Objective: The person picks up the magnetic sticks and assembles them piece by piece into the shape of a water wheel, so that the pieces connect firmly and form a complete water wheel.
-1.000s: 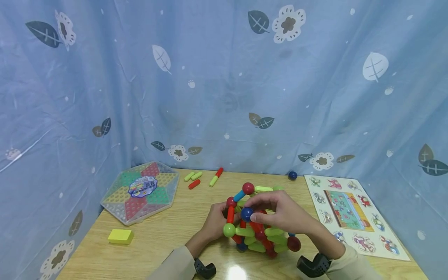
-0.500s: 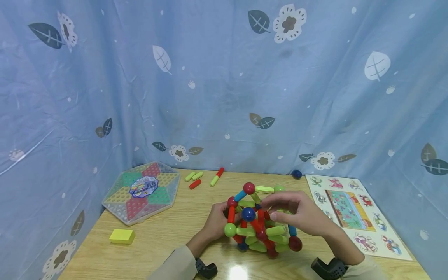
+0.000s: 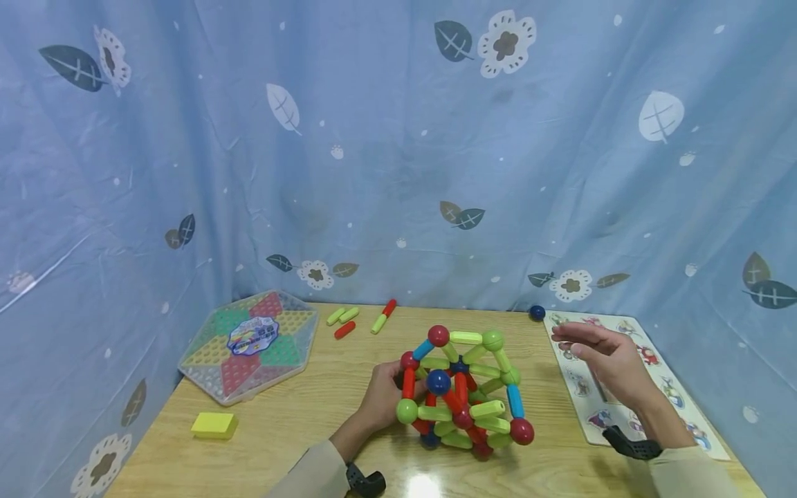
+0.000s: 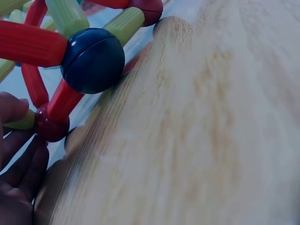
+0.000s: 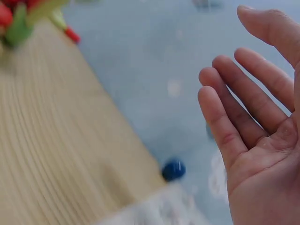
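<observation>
A cage of red, green and blue magnetic sticks and balls [image 3: 463, 394] stands on the wooden table [image 3: 311, 415]. My left hand [image 3: 397, 384] holds its left side, fingers by the red upright stick. In the left wrist view my left hand [image 4: 23, 136] pinches near a red ball [image 4: 50, 127], under a dark blue ball [image 4: 93, 60]. My right hand [image 3: 569, 340] hovers open and empty to the right of the cage, over the puzzle board [image 3: 582, 386]. A loose blue ball [image 3: 537, 312] lies just beyond it, also in the right wrist view as the blue ball [image 5: 174, 169] below my spread right hand [image 5: 234, 79].
A hexagonal checkers board [image 3: 249, 342] sits at the back left, with a yellow block [image 3: 214, 425] in front of it. Loose green and red sticks [image 3: 344, 322] and a two-colour stick [image 3: 382, 317] lie behind the cage. Blue patterned curtains close off the back and sides.
My right hand has let go of the cage's top and swung right, out over the puzzle board, fingers opened. The left hand has stayed on the cage.
</observation>
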`<move>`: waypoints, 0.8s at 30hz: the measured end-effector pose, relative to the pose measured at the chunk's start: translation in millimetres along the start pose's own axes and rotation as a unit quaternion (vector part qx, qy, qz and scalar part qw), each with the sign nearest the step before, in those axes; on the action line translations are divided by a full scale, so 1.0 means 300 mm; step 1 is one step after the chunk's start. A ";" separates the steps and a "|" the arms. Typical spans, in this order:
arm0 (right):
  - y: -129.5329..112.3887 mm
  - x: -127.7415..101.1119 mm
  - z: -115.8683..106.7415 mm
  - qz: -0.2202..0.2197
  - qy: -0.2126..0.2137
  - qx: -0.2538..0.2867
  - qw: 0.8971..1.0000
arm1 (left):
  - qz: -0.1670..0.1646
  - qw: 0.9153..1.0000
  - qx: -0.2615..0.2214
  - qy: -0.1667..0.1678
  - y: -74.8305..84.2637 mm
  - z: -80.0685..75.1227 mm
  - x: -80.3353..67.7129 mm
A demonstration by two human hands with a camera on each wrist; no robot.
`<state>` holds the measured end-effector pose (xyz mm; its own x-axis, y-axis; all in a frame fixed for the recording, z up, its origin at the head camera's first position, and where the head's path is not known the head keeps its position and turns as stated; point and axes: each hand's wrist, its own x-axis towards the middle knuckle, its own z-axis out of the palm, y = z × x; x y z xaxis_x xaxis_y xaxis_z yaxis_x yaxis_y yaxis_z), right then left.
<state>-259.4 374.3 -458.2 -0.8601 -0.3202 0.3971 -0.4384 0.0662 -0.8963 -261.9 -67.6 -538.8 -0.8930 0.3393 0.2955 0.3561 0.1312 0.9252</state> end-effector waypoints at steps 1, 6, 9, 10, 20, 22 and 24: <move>0.019 0.004 -0.015 0.008 0.009 -0.005 1.000 | -0.001 1.000 -0.001 0.005 -0.001 -0.006 -0.003; 0.083 0.054 -0.067 0.056 0.045 -0.069 0.995 | -0.010 1.000 0.007 0.029 -0.005 -0.050 -0.008; 0.112 0.093 -0.096 0.084 0.052 -0.103 0.990 | -0.015 0.999 0.015 0.032 -0.007 -0.074 -0.004; 0.121 0.106 -0.105 0.093 0.055 -0.114 0.988 | -0.015 0.999 0.012 0.031 -0.006 -0.080 -0.003; 0.225 0.189 -0.167 0.170 0.091 -0.071 0.979 | -0.021 0.999 -0.007 0.032 -0.009 -0.069 0.004; 0.239 0.198 -0.164 0.183 0.099 -0.083 0.975 | -0.027 0.999 -0.012 0.032 -0.011 -0.064 0.003; 0.249 0.210 -0.155 0.195 0.102 -0.116 0.969 | -0.032 0.999 -0.017 0.032 -0.010 -0.061 0.002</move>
<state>-358.6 403.0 -491.0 -0.9954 -0.0364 0.0884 -0.0956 0.3626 -0.9270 -268.4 -84.8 -537.2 -0.9295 0.2715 0.2496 0.2895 0.1181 0.9499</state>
